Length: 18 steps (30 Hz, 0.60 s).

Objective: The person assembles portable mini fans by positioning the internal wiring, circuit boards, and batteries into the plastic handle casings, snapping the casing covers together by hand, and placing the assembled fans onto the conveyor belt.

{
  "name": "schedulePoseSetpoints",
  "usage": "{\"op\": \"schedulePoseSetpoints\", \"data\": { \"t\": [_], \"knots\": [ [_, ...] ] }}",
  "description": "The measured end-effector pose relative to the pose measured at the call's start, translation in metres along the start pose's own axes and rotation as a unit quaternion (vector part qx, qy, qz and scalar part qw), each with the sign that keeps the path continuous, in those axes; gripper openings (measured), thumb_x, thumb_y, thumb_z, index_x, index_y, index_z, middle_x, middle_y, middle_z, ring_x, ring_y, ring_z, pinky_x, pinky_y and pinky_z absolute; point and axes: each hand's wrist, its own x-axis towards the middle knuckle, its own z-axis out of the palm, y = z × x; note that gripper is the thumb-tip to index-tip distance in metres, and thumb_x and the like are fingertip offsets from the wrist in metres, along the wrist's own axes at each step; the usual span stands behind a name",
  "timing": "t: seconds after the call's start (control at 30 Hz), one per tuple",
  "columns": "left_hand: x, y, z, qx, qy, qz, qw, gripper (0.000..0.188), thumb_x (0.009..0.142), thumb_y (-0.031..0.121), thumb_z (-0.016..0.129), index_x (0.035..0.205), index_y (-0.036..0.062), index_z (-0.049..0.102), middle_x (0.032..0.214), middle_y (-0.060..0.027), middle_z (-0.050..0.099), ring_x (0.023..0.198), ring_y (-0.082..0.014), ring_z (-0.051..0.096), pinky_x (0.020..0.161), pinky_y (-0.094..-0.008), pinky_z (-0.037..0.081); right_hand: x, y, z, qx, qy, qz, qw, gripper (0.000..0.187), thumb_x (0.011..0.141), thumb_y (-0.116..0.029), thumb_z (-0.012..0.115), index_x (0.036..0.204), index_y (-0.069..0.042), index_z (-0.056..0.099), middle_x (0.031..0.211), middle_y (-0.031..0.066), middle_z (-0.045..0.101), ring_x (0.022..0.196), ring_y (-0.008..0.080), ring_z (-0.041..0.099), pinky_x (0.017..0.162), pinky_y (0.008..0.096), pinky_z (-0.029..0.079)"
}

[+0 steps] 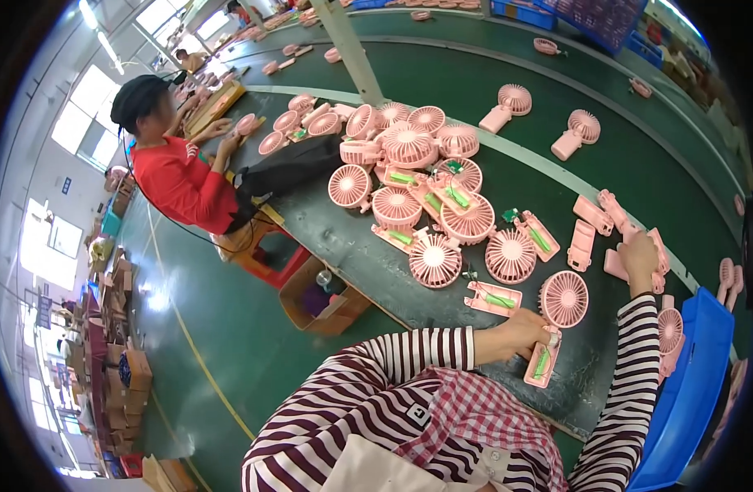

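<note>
The left hand (524, 332) closes its grip on a pink handheld fan (554, 324) near the middle of the lower part of the picture. The fingers wrap the neck of this fan, where the round grille meets the open handle. The handle points to 6 o'clock and shows a green part inside; the grille lies at 1 o'clock from the hand. The fan rests on the dark green worktop (475, 90), close to its near edge.

The right hand (639, 256) is at 2 o'clock from the left hand, well apart from it. Its fingers press together on a pink handle shell (657, 261), which lies among other loose shells (587, 230) at 11 o'clock from it.

At 11 o'clock from the left hand, a big heap of pink fans (409, 176) covers the worktop, many with open handles and green parts. One open half-fan (493, 297) lies just beside the left hand, at 10 o'clock. A blue bin (688, 394) stands at 4 o'clock from the right hand, at the worktop edge.

Far at 10 o'clock, another person in a red shirt (175, 176) sits at the worktop and holds a fan. A cardboard box (323, 299) stands on the floor below the worktop edge.
</note>
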Motion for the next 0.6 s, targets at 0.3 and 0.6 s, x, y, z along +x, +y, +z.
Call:
{"op": "schedulePoseSetpoints", "data": {
  "t": [0.3, 0.6],
  "knots": [
    [0.011, -0.007, -0.011, -0.047, -0.058, 0.007, 0.997, 0.018, 0.074, 0.006, 0.061, 0.090, -0.0015, 0.061, 0.084, -0.0089, 0.063, 0.071, -0.0181, 0.063, 0.062, -0.0320, 0.054, -0.040, 0.022, -0.003, 0.184, 0.039, -0.057, 0.980, 0.046, 0.069, -0.037, 0.066, 0.093, 0.002, 0.059, 0.078, 0.0178, 0.062, 0.072, 0.0285, 0.062, 0.062, 0.0384, 0.047],
    [0.003, 0.014, 0.002, -0.025, -0.006, -0.026, 0.999, 0.019, 0.080, 0.008, 0.059, 0.095, -0.0034, 0.059, 0.087, -0.0105, 0.062, 0.073, -0.0189, 0.063, 0.066, -0.0304, 0.054, -0.177, -0.005, -0.073, 0.395, -0.109, 0.037, 0.911, 0.056, 0.067, -0.010, 0.069, 0.117, 0.005, 0.049, 0.084, 0.0063, 0.054, 0.069, 0.0110, 0.050, 0.057, 0.0235, 0.043]
  ]
}}
